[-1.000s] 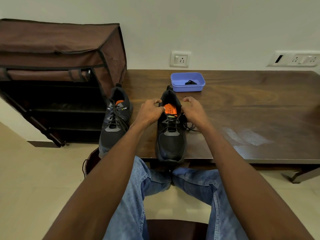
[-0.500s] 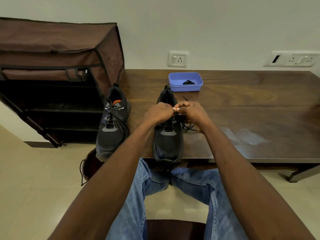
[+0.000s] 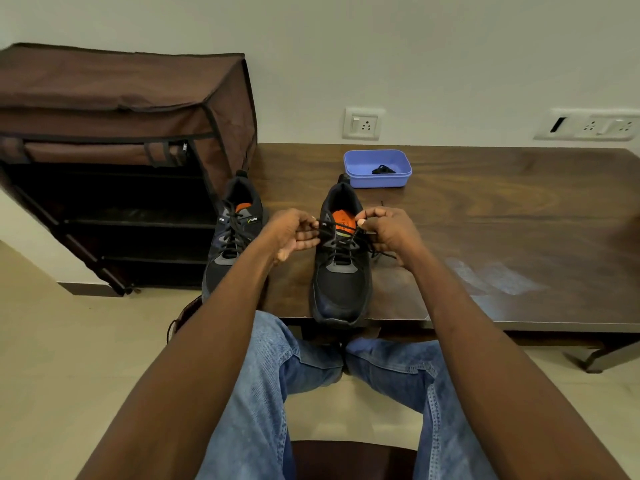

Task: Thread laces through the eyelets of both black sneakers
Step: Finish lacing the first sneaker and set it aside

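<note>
While half a second ago both hands were bunched together over the tongue of the sneaker at the centre of the frame, they have now drawn apart, and the lace (image 3: 341,227) runs taut between them across the orange insole. The left hand (image 3: 294,233) pinches one end of that lace between thumb and fingertips, its grip pressed together on the cord; the right hand (image 3: 389,232) pinches the other end the same way, with loose lace trailing below it onto the surface (image 3: 485,209). That spreading pull looks like the slack being drawn through the upper eyelets, so this sneaker (image 3: 341,271), toe hanging just over the near edge of the surface, is probably close to fully laced. Whether the topmost eyelets are already threaded I cannot tell, as the fingers and dark cord hide them.

To its left in the frame, the other sneaker (image 3: 232,244) stands with its lace already crossed up the front, so the task seems near its end. Its tongue carries a small white word that may read "CLTNS" beside a yellow-green mark, though it is too small to be sure.

Behind the centre sneaker a blue tray (image 3: 377,168) holds a small black bundle. A brown fabric shoe rack (image 3: 121,109) fills the upper left.
</note>
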The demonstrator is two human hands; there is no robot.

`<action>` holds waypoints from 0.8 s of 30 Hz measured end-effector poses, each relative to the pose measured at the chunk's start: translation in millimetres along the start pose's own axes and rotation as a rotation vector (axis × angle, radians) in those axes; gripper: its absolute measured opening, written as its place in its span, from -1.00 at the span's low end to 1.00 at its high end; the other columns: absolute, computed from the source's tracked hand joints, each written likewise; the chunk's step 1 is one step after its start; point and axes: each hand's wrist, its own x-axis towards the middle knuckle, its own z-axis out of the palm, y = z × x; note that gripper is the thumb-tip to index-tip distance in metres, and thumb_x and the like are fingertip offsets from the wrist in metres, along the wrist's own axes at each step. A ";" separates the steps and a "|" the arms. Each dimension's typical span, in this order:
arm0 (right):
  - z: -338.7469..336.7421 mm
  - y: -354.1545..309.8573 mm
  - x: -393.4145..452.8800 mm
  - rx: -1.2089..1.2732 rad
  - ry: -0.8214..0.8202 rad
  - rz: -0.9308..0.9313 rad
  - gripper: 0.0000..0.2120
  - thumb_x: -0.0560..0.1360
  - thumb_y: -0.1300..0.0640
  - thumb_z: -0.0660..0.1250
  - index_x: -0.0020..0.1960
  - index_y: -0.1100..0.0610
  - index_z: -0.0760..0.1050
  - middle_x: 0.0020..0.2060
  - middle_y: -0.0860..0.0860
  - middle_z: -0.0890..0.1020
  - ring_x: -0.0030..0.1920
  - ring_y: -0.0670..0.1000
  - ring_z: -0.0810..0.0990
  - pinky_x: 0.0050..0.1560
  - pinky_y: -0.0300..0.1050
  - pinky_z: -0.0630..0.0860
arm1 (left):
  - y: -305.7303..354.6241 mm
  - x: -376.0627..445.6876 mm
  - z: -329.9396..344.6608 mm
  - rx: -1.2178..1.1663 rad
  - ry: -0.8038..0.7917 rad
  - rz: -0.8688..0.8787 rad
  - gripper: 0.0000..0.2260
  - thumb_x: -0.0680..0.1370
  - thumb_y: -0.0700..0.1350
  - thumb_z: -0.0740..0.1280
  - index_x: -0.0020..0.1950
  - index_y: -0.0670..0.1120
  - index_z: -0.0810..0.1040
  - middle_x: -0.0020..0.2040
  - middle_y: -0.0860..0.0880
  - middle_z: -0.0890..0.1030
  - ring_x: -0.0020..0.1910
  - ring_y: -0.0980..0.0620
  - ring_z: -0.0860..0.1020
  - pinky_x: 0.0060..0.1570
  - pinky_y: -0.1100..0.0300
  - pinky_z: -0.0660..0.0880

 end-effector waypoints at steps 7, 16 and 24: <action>-0.2 1.7 0.7 0.013 0.012 -0.021 -0.88 0.55 0.28 0.36 0.03 0.17 0.66 -0.11 0.09 0.69 -0.14 0.00 0.64 -0.28 -0.25 0.54 | -2.5 0.4 31.6 0.768 0.102 0.541 -0.73 0.56 -0.15 0.41 0.27 -0.08 0.60 0.49 -0.09 0.33 0.43 -0.01 0.35 0.31 0.29 0.27; 0.2 0.3 -3.7 0.017 0.018 -0.035 -0.88 0.55 0.28 0.36 0.03 0.15 0.66 -0.16 0.03 0.67 -0.25 -0.09 0.60 -0.45 -0.38 0.44 | -9.0 9.5 36.1 0.818 0.181 0.683 -0.94 0.60 -0.25 0.31 -0.01 -0.20 0.58 0.45 -0.13 0.33 0.37 -0.04 0.39 0.31 0.19 0.37; 3.7 -0.1 -2.8 -0.012 0.033 -0.020 -0.87 0.54 0.24 0.38 -0.08 0.05 0.66 -0.17 -0.01 0.67 -0.16 -0.04 0.60 -0.35 -0.29 0.41 | 0.4 -4.4 16.6 0.657 0.780 0.705 -0.81 0.57 -0.30 0.27 0.17 -0.20 0.52 0.32 -0.16 0.36 0.23 -0.07 0.42 0.23 0.14 0.44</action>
